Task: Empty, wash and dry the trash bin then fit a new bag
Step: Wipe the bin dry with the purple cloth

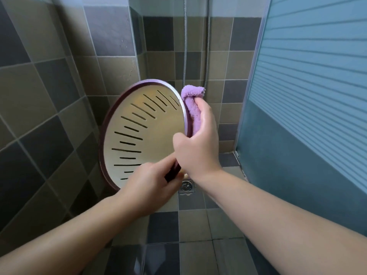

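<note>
I observed the trash bin (145,133) held up in the air in a tiled shower stall, tilted with its mouth facing me and its slotted cream interior exposed. My left hand (151,187) had its grip clenched on the bin's dark purple rim at the lower edge. My right hand (198,143) grasped a folded purple cloth (192,108), pressed against the rim's right side. A floor drain (186,186) lay below the hands.
</note>
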